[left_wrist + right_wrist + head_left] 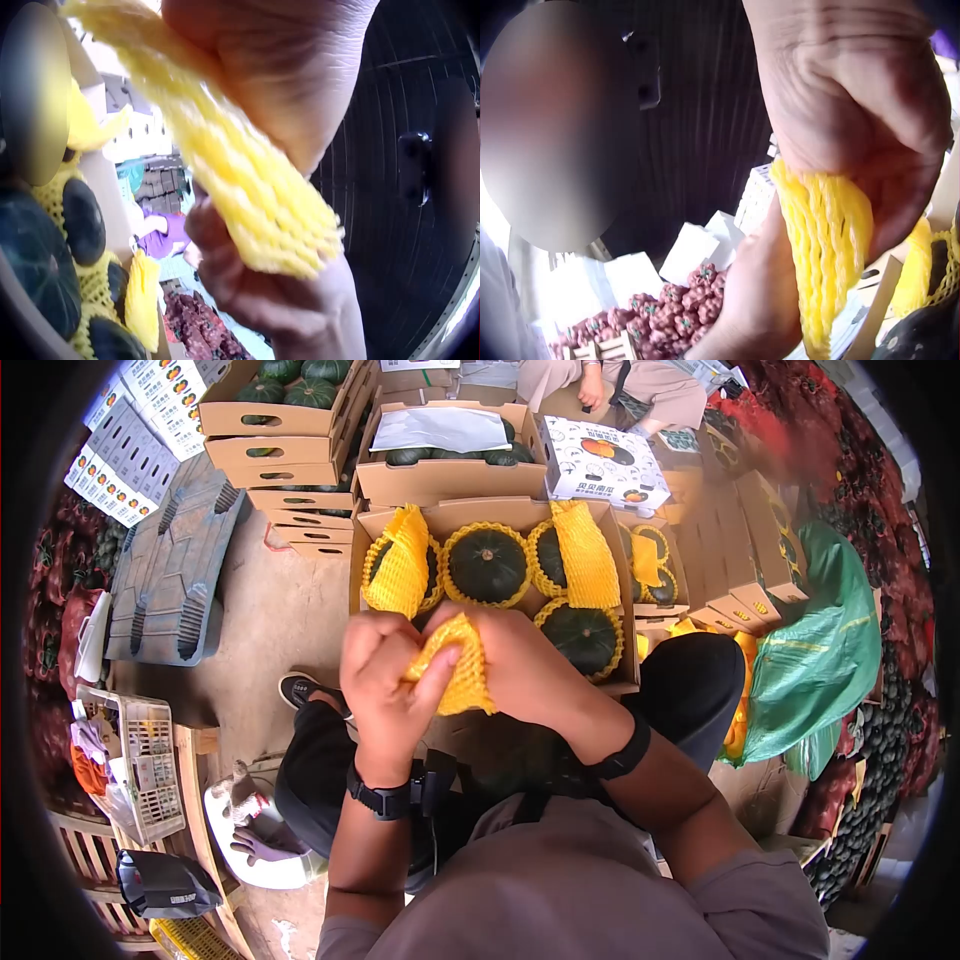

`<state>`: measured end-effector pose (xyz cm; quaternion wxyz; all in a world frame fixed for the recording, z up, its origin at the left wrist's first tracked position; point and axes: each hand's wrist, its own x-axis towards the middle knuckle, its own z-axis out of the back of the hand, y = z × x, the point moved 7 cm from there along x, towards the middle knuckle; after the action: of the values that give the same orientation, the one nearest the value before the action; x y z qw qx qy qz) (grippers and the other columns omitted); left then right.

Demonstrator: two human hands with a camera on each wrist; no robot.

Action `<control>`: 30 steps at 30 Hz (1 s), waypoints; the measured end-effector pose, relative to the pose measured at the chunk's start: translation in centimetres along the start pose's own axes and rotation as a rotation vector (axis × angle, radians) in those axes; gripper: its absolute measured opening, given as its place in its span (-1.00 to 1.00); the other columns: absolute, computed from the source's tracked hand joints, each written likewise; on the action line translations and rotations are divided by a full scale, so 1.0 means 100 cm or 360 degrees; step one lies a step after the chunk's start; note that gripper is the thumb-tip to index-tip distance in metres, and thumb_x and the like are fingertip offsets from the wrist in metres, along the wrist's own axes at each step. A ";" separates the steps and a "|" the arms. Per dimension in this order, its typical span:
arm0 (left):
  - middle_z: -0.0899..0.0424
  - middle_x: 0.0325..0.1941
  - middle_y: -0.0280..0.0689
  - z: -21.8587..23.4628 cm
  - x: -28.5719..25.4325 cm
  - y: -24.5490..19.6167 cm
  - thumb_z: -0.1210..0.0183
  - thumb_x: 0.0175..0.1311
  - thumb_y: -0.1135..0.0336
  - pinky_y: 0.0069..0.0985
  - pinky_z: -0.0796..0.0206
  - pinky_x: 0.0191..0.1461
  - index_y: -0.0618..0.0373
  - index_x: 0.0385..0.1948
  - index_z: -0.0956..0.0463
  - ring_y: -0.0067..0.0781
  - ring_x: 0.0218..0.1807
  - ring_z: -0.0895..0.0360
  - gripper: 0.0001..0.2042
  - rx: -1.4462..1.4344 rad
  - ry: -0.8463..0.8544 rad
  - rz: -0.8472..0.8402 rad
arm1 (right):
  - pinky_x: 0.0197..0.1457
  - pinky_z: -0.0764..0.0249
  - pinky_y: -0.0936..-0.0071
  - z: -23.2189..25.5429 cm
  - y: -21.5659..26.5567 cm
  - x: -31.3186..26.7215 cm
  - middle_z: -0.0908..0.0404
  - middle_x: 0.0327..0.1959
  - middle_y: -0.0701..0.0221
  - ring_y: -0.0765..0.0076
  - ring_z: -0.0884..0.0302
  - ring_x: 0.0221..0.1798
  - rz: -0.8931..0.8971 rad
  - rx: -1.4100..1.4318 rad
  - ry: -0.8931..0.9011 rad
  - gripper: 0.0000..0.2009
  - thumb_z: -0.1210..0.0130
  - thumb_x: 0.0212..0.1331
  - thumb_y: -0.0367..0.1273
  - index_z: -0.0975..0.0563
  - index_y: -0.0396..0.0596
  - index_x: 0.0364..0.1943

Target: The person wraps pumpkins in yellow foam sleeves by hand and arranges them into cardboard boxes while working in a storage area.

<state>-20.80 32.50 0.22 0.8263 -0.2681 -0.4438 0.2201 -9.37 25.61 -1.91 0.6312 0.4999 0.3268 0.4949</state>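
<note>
Both hands are together over the near edge of an open cardboard box (pixel 460 513). A yellow foam net sleeve (pixel 462 678) is bunched between them. My left hand (pixel 380 665) pinches it, thumb laid along its near side. My right hand (pixel 525 665) grips it from the other side; most of its fingers are hidden in the head view. Close up, the sleeve's ribbed mesh (pixel 829 255) hangs below the right palm. In the box sit several dark green pumpkins (pixel 487 565) in yellow nets. Folded yellow sleeves (pixel 588 555) lie over some of them.
Stacked cartons of pumpkins (pixel 270 450) stand at the back left. A white printed box (pixel 605 463) lies beyond the open box, near a seated person (pixel 660 390). On the right is a green sack (pixel 815 650); on the left, a plastic pallet (pixel 170 560) and a crate (pixel 150 765).
</note>
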 end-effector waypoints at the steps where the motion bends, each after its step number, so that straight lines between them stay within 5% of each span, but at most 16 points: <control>1: -0.42 -0.22 -0.13 0.004 -0.001 -0.014 -0.37 0.00 0.14 -0.38 -0.25 -0.08 0.25 -0.26 -0.50 -0.19 -0.15 -0.38 -0.61 0.0224 -0.0250 -0.0123 | -0.15 -0.43 0.43 0.005 -0.003 0.005 -0.55 -0.32 0.21 0.23 -0.55 -0.25 0.0082 0.0164 -0.0250 -0.75 -0.13 -0.01 -0.48 -0.43 -0.17 -0.20; 3: -0.34 -0.02 -0.13 -0.002 -0.002 -0.027 -0.49 -0.22 0.07 -0.32 -0.13 0.17 0.20 0.15 -0.34 -0.13 0.04 -0.27 -0.19 -0.0090 -0.0194 -0.0010 | -0.15 -0.40 0.48 0.022 0.010 0.001 -0.48 -0.33 0.34 0.39 -0.50 -0.25 0.0300 0.0268 -0.0900 -0.73 -0.13 -0.04 -0.50 -0.40 -0.13 -0.20; 4: -0.33 0.03 -0.11 -0.017 -0.006 -0.020 -0.52 -0.31 0.06 -0.35 -0.19 0.17 0.22 0.30 -0.16 -0.21 0.08 -0.30 0.02 -0.0357 0.0157 0.0137 | -0.15 -0.38 0.54 0.017 0.000 0.004 -0.42 -0.32 0.43 0.50 -0.42 -0.25 0.0351 0.0616 -0.0848 -0.70 -0.16 -0.06 -0.50 -0.37 -0.11 -0.20; 7: -0.54 -0.10 -0.19 -0.027 -0.027 0.037 -0.23 0.18 0.25 -0.46 -0.29 0.10 0.35 0.06 -0.38 -0.39 0.01 -0.48 -0.53 -0.1813 0.0060 0.0910 | -0.19 -0.37 0.64 0.014 0.002 -0.004 -0.43 -0.33 0.48 0.64 -0.40 -0.28 0.0509 0.0414 -0.0695 -0.83 0.01 0.08 -0.61 -0.38 -0.15 -0.23; 9: -0.60 -0.13 -0.21 -0.015 -0.021 0.023 -0.12 0.28 0.27 -0.46 -0.30 0.12 0.32 -0.19 -0.47 -0.40 -0.02 -0.53 -0.74 -0.2260 0.0344 0.0942 | -0.12 -0.48 0.56 0.036 -0.027 0.005 -0.56 -0.33 0.45 0.57 -0.54 -0.26 0.0282 0.1119 -0.0994 -0.87 0.09 0.19 -0.59 -0.46 -0.17 -0.23; 11: -0.59 -0.07 -0.19 -0.021 -0.025 0.027 -0.13 0.28 0.23 -0.44 -0.29 0.14 0.32 -0.17 -0.47 -0.40 -0.01 -0.53 -0.71 -0.2191 0.0376 0.1293 | -0.01 -0.51 0.40 0.007 -0.056 0.012 -0.61 -0.13 0.35 0.41 -0.58 -0.10 -0.0638 0.2172 -0.0179 -0.81 0.08 0.28 -0.43 -0.48 -0.18 -0.10; 12: -0.55 -0.02 -0.16 -0.020 -0.021 0.029 -0.14 0.26 0.22 -0.41 -0.28 0.16 0.29 -0.16 -0.49 -0.37 0.03 -0.51 -0.71 -0.2255 0.0280 0.1225 | 0.12 -0.46 0.28 -0.010 -0.033 0.007 -0.56 0.04 0.28 0.29 -0.54 0.06 -0.0542 0.2540 0.0467 -0.68 0.12 0.34 -0.26 -0.46 -0.18 0.02; 13: -0.52 0.04 -0.14 -0.021 -0.016 0.032 -0.15 0.25 0.22 -0.38 -0.26 0.18 0.26 -0.14 -0.50 -0.34 0.07 -0.48 -0.71 -0.2320 0.0182 0.1155 | 0.25 -0.34 0.24 -0.007 -0.017 -0.001 -0.52 0.09 0.28 0.26 -0.46 0.15 -0.0207 0.2699 0.0526 -0.64 0.15 0.36 -0.22 -0.45 -0.18 0.05; 14: -0.49 0.10 -0.11 -0.021 -0.012 0.035 -0.17 0.24 0.21 -0.35 -0.25 0.20 0.24 -0.13 -0.52 -0.30 0.10 -0.46 -0.70 -0.2380 0.0066 0.1080 | 0.29 -0.29 0.24 0.001 0.001 -0.004 -0.50 0.11 0.28 0.26 -0.43 0.19 -0.0065 0.2614 0.0422 -0.63 0.15 0.36 -0.22 -0.43 -0.19 0.08; 16: -0.39 0.19 -0.08 0.012 0.011 -0.001 -0.18 0.21 0.20 -0.30 -0.20 0.25 0.17 -0.17 -0.56 -0.23 0.18 -0.38 -0.74 -0.1129 -0.0135 0.0190 | 0.36 -0.19 0.23 0.015 0.019 -0.009 -0.44 0.18 0.28 0.24 -0.35 0.26 0.0194 0.2304 0.0222 -0.58 0.20 0.39 -0.19 -0.36 -0.21 0.16; 19: -0.31 0.26 -0.06 0.026 0.012 -0.020 -0.18 0.20 0.27 -0.24 -0.09 0.31 0.12 -0.33 -0.58 -0.13 0.26 -0.28 -0.86 -0.0211 -0.0068 -0.0235 | 0.37 -0.16 0.24 0.027 -0.002 -0.008 -0.44 0.18 0.30 0.27 -0.35 0.26 0.0272 0.1679 0.0046 -0.56 0.21 0.40 -0.17 -0.31 -0.20 0.19; 21: -0.33 0.24 -0.06 0.017 0.004 0.002 -0.16 0.21 0.31 -0.25 -0.09 0.29 0.14 -0.34 -0.56 -0.14 0.23 -0.30 -0.88 -0.0579 -0.0008 0.0055 | 0.36 -0.16 0.28 0.051 -0.023 0.001 -0.44 0.18 0.34 0.36 -0.31 0.28 0.0082 0.2069 -0.0540 -0.59 0.13 0.38 -0.18 -0.34 -0.15 0.17; 23: -0.42 0.13 -0.13 0.003 0.004 0.008 -0.15 0.17 0.40 -0.30 -0.12 0.22 0.18 -0.29 -0.54 -0.14 0.10 -0.35 -0.88 -0.0676 0.0088 0.0087 | 0.35 -0.18 0.30 0.034 -0.032 -0.005 -0.43 0.18 0.35 0.37 -0.32 0.27 -0.0148 0.1910 -0.0665 -0.61 0.14 0.38 -0.18 -0.37 -0.13 0.14; 25: -0.48 0.00 -0.16 -0.003 0.008 -0.005 -0.15 0.17 0.41 -0.30 -0.14 0.18 0.21 -0.29 -0.51 -0.15 0.04 -0.37 -0.88 -0.0462 0.0124 0.0017 | 0.38 -0.14 0.29 0.003 -0.010 -0.015 -0.42 0.19 0.35 0.37 -0.31 0.28 -0.0185 0.1936 -0.0257 -0.61 0.14 0.38 -0.18 -0.36 -0.11 0.16; 29: -0.54 -0.19 -0.19 -0.024 0.003 0.002 -0.19 0.16 0.39 -0.37 -0.21 0.04 0.25 -0.39 -0.47 -0.23 -0.11 -0.41 -0.87 -0.0845 0.0347 -0.0030 | 0.20 -0.21 0.42 0.034 -0.061 -0.016 -0.51 0.00 0.41 0.45 -0.41 0.08 -0.0305 0.1772 -0.0894 -0.63 0.15 0.37 -0.08 -0.44 -0.04 0.00; 30: -0.54 -0.25 -0.17 -0.038 -0.009 0.005 -0.16 0.21 0.39 -0.49 -0.24 -0.08 0.24 -0.44 -0.44 -0.29 -0.21 -0.43 -0.87 -0.1315 0.0553 0.0424 | 0.10 -0.20 0.46 0.028 -0.051 -0.018 -0.51 -0.11 0.45 0.51 -0.39 -0.06 -0.0393 0.1781 -0.0784 -0.62 0.15 0.36 -0.01 -0.45 0.00 -0.09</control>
<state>-18.08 31.39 -2.48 0.6769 -0.6623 -0.3110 0.0810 -5.85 22.98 -6.08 0.3830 0.8129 0.4368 0.0424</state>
